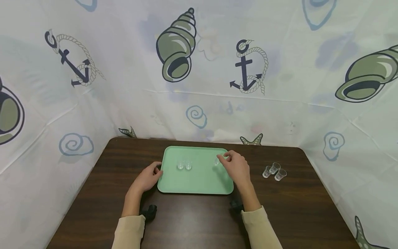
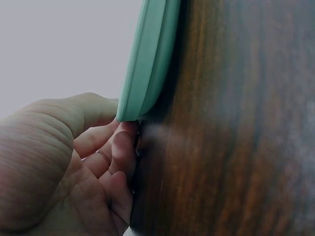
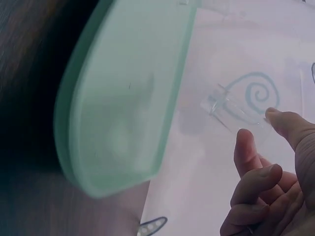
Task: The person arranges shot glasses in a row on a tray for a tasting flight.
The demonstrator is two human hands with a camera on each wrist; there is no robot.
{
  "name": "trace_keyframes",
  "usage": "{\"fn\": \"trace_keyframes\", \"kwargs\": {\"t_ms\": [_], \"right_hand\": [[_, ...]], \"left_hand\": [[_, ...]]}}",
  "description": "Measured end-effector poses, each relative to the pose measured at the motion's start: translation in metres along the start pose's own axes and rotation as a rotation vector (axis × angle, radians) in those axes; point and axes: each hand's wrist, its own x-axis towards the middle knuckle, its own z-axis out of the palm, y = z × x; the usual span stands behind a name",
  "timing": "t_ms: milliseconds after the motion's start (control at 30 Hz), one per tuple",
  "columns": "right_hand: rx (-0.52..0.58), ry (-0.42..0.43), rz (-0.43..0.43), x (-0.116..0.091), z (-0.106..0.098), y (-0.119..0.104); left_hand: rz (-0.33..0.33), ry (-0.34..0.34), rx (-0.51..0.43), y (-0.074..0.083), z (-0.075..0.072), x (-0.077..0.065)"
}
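A pale green tray point(image 1: 199, 182) lies on the dark wooden table. My left hand point(image 1: 147, 178) holds its left edge; in the left wrist view the thumb is on the rim point(image 2: 140, 69) and the other fingers curl at its underside. Over the right part of the tray, my right hand point(image 1: 237, 168) pinches a small clear cup point(image 1: 216, 161) between thumb and fingertip. The right wrist view shows this cup point(image 3: 229, 108) raised above the tray surface. Two similar clear cups, one point(image 1: 180, 166) beside the other point(image 1: 188, 166), stand on the tray left of centre.
Three more clear cups, a left one point(image 1: 266, 172), a back one point(image 1: 275, 168) and a front one point(image 1: 280, 175), stand close together on the table point(image 1: 298, 200) right of the tray. A patterned cloth point(image 1: 214, 114) hangs behind the table and along both sides.
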Motion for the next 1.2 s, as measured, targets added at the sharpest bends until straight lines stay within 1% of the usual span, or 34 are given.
{"fn": "trace_keyframes", "kwargs": {"t_ms": [133,433,667,767,900,1000,1200], "right_hand": [[0.014,-0.013,-0.010,-0.001,0.005,-0.005],[0.013,-0.044,-0.080,-0.002,0.019,-0.015],[-0.005,-0.097,-0.115,-0.002,0.028,-0.024],[-0.014,-0.118,-0.128,-0.003,0.031,-0.027],[-0.049,-0.129,-0.134,-0.004,0.036,-0.031],[-0.071,-0.137,-0.137,-0.005,0.039,-0.034],[-0.080,-0.161,-0.159,-0.004,0.044,-0.038]], "left_hand": [[0.001,0.002,-0.010,-0.001,0.001,0.000],[0.000,-0.002,-0.009,-0.002,0.000,0.000],[-0.003,0.000,0.000,-0.001,-0.001,0.001],[0.005,-0.007,-0.014,0.000,-0.001,0.000],[0.009,-0.016,-0.040,0.001,-0.001,-0.001],[0.005,-0.016,-0.041,0.002,-0.001,-0.002],[0.011,-0.015,-0.039,0.002,-0.002,-0.001]]}}
